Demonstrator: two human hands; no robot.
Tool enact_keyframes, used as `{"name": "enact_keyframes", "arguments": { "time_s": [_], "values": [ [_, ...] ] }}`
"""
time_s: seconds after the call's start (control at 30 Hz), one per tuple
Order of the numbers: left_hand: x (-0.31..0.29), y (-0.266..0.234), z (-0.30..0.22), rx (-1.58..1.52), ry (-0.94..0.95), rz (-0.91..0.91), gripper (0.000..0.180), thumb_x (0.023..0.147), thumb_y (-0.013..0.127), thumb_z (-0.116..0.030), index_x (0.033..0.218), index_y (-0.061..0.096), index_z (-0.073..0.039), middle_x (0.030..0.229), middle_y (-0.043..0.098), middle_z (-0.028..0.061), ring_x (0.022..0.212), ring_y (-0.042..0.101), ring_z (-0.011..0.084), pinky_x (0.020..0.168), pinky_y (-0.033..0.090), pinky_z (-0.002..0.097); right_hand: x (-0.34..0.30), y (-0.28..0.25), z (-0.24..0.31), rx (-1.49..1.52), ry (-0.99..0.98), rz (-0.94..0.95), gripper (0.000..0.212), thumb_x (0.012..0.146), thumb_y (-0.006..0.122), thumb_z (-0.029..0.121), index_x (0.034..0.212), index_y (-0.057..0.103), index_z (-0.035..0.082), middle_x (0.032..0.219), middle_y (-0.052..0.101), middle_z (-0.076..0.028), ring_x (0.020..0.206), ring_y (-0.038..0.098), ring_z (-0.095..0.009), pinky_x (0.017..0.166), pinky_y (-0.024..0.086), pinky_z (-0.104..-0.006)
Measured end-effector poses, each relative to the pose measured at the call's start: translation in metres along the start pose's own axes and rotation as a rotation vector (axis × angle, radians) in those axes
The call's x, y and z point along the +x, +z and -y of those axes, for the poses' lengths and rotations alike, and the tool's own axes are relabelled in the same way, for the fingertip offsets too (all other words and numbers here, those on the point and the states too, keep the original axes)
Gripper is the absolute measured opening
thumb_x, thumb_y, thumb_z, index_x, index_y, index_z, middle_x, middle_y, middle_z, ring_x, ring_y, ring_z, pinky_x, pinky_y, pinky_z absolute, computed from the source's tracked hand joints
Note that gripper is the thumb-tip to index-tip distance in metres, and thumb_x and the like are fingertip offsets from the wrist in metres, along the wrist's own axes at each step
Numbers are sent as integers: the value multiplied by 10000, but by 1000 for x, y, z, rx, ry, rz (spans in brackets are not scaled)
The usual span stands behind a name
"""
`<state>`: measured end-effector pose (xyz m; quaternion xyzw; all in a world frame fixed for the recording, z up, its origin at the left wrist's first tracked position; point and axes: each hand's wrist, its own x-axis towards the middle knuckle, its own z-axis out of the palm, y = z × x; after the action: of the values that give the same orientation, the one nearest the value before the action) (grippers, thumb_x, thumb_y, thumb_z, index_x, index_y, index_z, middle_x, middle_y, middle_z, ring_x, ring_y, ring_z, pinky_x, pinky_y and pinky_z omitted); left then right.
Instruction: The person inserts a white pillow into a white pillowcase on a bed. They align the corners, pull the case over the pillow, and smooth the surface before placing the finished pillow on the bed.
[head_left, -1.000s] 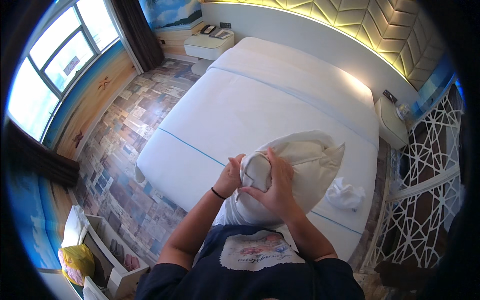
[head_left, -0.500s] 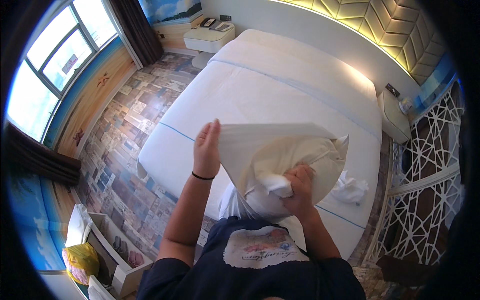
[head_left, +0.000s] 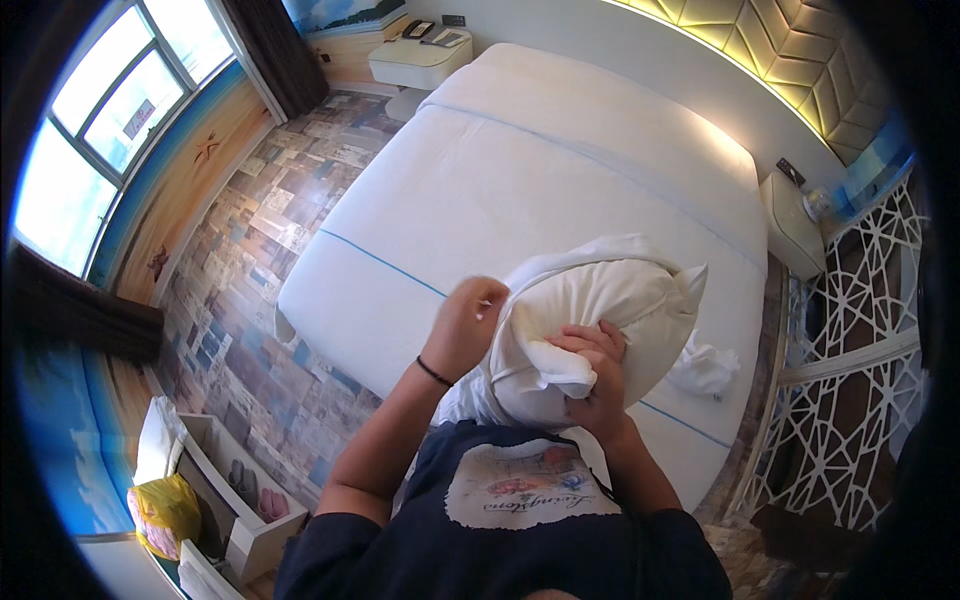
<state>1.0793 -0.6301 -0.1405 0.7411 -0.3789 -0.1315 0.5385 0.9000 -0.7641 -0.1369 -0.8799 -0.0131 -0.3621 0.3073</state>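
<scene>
A cream-white pillow [head_left: 640, 305] is held up in front of my body, over the near part of the bed. A white pillowcase [head_left: 575, 258] is bunched round its left side and upper edge, and one pointed corner sticks out at the right. My left hand [head_left: 468, 325], a dark band on its wrist, is closed at the case's left edge, with a bit of white cloth showing between the fingers. My right hand [head_left: 598, 372] grips the pillow near its middle, beside a folded white flap. How much of the pillow lies inside the case is hard to tell.
A bed [head_left: 560, 180] with a white sheet and blue lines fills the middle. A crumpled white cloth [head_left: 703, 368] lies on its right side. Nightstands [head_left: 422, 62] flank the headboard. At lower left are an open cabinet [head_left: 262, 540] with slippers and a yellow bag [head_left: 165, 515].
My left hand has moved right and down toward the pillow. The pillowcase, stretched out flat before, now gathers round the pillow. My right hand keeps its grip.
</scene>
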Motion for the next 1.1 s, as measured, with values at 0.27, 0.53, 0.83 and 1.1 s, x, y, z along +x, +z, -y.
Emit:
{"name": "enact_keyframes", "arguments": {
  "time_s": [0.27, 0.53, 0.83, 1.1],
  "values": [
    [-7, 50, 68, 948, 284, -36, 251, 840, 559, -270, 1004, 569, -82, 1012, 600, 132, 1017, 570, 286, 864, 438, 459, -1, -3, 10, 72, -20, 104, 289, 700, 690, 90, 939, 530, 107, 1118, 664, -44, 1089, 566, -252, 1029, 242, -486],
    [32, 63, 100, 746, 290, -165, 109, 721, 625, -164, 782, 568, -93, 804, 591, 64, 828, 593, 270, 691, 486, 408, -3, -4, 19, 53, -42, 121, 321, 712, 741, 159, 943, 523, 117, 1122, 663, -42, 1073, 562, -254, 1019, 243, -492],
    [31, 32, 85, 312, 62, -67, 219, 825, 664, -208, 710, 636, -23, 805, 610, 135, 732, 582, 311, 650, 476, 362, -2, -13, 22, 78, -27, 128, 341, 716, 761, 170, 945, 514, 120, 1098, 672, -49, 1058, 581, -258, 1029, 241, -483],
    [36, 37, 139, -391, -738, 86, 358, 923, 593, -334, 863, 656, 14, 804, 642, 58, 705, 594, 193, 622, 482, 358, -10, -12, 23, 55, -18, 143, 341, 730, 763, 195, 945, 509, 120, 1095, 675, -56, 1068, 582, -256, 1039, 251, -477]
  ]
}}
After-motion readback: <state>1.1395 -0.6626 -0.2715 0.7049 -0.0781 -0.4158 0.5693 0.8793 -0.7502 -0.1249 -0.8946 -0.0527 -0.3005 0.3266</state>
